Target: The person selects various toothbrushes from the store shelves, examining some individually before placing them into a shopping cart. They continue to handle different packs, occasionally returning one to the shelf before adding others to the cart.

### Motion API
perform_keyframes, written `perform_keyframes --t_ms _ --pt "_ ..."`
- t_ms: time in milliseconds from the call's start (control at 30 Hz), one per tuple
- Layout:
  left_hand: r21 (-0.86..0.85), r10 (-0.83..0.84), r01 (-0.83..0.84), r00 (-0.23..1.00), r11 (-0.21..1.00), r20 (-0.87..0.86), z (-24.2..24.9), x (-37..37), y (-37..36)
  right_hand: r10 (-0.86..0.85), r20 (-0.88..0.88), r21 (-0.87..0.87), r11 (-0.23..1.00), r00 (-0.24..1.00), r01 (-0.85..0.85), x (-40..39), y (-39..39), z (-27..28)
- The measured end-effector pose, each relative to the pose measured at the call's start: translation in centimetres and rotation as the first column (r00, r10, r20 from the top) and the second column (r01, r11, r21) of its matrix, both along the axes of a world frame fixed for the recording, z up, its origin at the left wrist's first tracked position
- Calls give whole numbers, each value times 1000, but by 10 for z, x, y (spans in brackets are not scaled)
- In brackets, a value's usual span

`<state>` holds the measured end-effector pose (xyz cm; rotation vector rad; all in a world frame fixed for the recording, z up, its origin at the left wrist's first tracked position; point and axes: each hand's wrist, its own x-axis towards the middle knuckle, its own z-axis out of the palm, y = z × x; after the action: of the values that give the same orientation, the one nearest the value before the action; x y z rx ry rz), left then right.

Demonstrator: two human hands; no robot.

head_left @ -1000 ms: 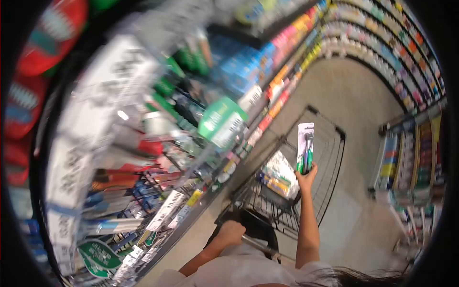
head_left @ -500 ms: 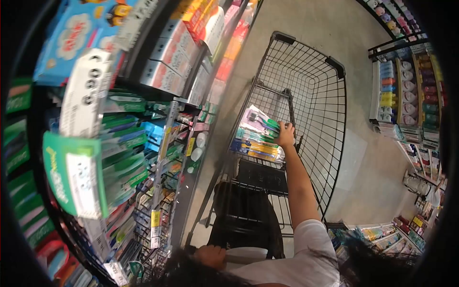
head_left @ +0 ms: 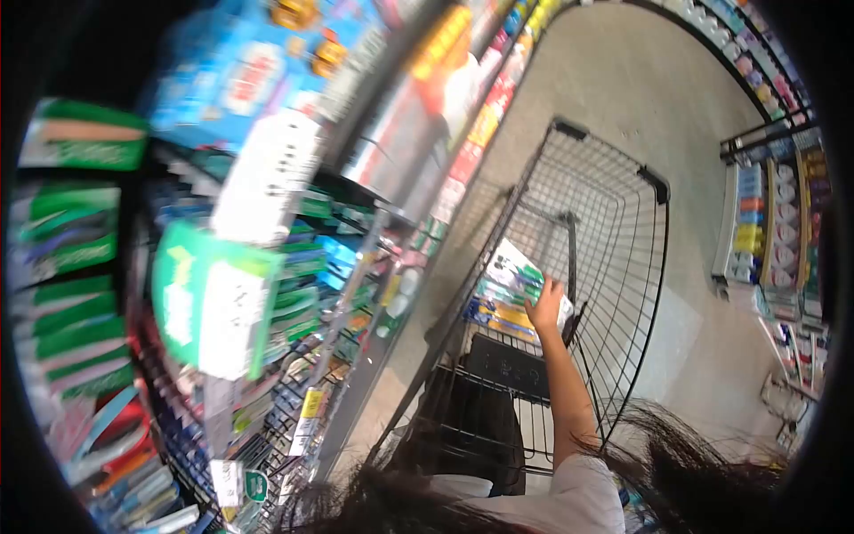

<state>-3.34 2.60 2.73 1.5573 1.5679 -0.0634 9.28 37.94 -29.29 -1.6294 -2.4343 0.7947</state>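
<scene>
My right hand [head_left: 546,307] reaches down into the near end of a black wire shopping cart [head_left: 663,267]. Its fingers are bent round the edge of a toothbrush pack [head_left: 531,283] with green on it. Beneath and beside this lie more blister packs [head_left: 503,313], in blue, yellow and white, close to the black child-seat panel [head_left: 507,365]. Part of something white shows just right of the hand. My left hand is out of sight; dark hair covers the bottom of the view.
On the left, close by, a shelf rack holds hanging green toothbrush packs [head_left: 76,329], a green-and-white price sign [head_left: 218,298] and blue boxes [head_left: 240,84]. Another shelf [head_left: 774,222] with bottles stands at right. Grey floor [head_left: 623,80] runs beyond the cart.
The view has swung, so cart and shelves appear lower and further right. My right hand stays at the packs, the green pack now more covered. My left hand, earlier near the cart handle, has left view.
</scene>
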Motion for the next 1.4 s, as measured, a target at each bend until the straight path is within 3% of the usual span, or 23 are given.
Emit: perform_keyframes --t_ms 67,167,200,300,367,467,500,567,600,633,667,767,833,900,933,1067,1400 --pt "-2 -1 1 1000 1000 -17 7 0 2 -33 -178 11 999 983 36 -16 -10 42" --pt "253 -4 34 993 967 -118 -27 14 -43 -65 -460 85 990 885 117 -63 -8 116" --pt "260 44 -25 997 965 -67 -33 13 -46 -66 -559 74 989 827 129 -85 -8 165" --pt "209 -33 59 992 976 -123 -21 -4 -52 18 -769 157 974 639 162 -143 -12 277" --pt "205 -34 62 990 977 -137 -22 -8 -45 143 -813 260 957 564 132 -174 -26 353" --pt "172 98 -78 990 982 -105 -14 12 -23 306 -881 335 942 362 19 -220 -53 433" --pt "118 114 -102 989 988 -96 2 6 -19 403 -847 405 912 346 -71 -238 -62 455" --pt "202 140 -127 989 971 -52 20 -5 -18 518 -788 493 855 332 -163 -263 -82 491" --pt "224 105 -94 994 970 -37 24 -5 -19 642 -703 613 765 305 -197 -280 -85 500" --pt "235 133 -127 991 964 -7 25 -4 -21 590 -769 508 797 244 -328 -290 -101 518" --pt "244 157 -156 988 957 15 26 -5 -22 560 -773 413 801 298 -433 -306 -102 519" --pt "272 173 -178 984 946 43 20 -8 -26 775 -548 698 631 315 -338 -344 -112 532" --pt "290 183 -193 981 937 62 47 -10 -31 891 -390 787 454 233 -417 -391 -86 498" --pt "371 214 -232 973 899 92 75 -15 -37 831 -370 663 549 416 -509 -411 -90 487" --pt "363 234 -244 969 899 72 66 -10 -35 876 -258 806 427 407 -409 -439 -75 446" --pt "304 221 -251 966 919 130 96 -20 -35 836 -326 730 519 441 -445 -441 -87 446" --pt "252 270 -270 962 929 36 53 -6 -25 791 -437 682 602 428 -415 -433 -114 440"
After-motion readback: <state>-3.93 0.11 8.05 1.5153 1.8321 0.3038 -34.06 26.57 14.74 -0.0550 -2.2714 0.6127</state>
